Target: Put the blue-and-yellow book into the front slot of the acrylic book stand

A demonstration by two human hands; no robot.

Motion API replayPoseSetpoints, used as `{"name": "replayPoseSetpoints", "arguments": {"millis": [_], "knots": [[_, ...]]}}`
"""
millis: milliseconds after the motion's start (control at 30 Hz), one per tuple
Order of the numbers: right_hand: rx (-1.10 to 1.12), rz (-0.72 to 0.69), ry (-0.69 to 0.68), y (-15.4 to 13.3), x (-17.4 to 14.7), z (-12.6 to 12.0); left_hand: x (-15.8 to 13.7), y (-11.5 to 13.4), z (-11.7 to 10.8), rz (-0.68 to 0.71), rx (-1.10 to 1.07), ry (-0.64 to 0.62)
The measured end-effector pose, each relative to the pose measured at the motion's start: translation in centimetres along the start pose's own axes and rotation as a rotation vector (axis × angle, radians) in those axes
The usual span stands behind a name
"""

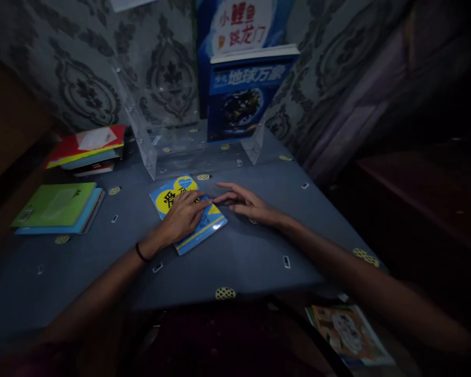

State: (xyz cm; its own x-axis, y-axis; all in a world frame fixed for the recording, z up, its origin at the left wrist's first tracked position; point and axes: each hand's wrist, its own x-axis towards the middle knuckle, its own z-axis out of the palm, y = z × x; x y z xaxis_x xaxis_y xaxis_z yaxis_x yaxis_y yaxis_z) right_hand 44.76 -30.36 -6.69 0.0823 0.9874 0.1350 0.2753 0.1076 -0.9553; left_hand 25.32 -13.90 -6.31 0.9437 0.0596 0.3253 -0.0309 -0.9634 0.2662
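Note:
A blue and yellow book (195, 242) with large dark characters on its cover lies at an angle on the table. My left hand (186, 212), a dark band round its wrist, rests flat across the cover with its fingers stretched out. Just right of the book is my right hand (251, 205), its fingers extended and apart, with nothing between them. The right fingertips come close to the book's edge and the left fingers; whether they touch I cannot tell.
Behind the book stands a clear acrylic rack (147, 152) holding a dark blue book (237, 99). At left lie a green book (57, 201) on others and a red-topped pile (90, 141). Another book (347, 332) lies below the table (255, 277) at right.

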Motion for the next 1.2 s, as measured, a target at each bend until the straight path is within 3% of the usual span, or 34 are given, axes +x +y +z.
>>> {"name": "replayPoseSetpoints", "arguments": {"millis": [133, 600, 967, 1200], "knots": [[0.090, 0.040, 0.122, 0.8, 0.1, -0.2, -0.3, 2.1, -0.3, 0.103, -0.054, -0.062], [-0.060, -0.027, 0.108, 0.7, -0.4, 0.9, -1.4, 3.6, -0.2, 0.124, -0.049, -0.139], [-0.458, -0.215, 0.112, 0.7, -0.9, 2.2, -6.8, 3.6, -1.6, 0.162, -0.019, -0.098], [-0.551, -0.170, 0.070, 0.5, 0.1, 3.2, -9.6, 3.0, -3.0, 0.150, -0.048, -0.072]]}}
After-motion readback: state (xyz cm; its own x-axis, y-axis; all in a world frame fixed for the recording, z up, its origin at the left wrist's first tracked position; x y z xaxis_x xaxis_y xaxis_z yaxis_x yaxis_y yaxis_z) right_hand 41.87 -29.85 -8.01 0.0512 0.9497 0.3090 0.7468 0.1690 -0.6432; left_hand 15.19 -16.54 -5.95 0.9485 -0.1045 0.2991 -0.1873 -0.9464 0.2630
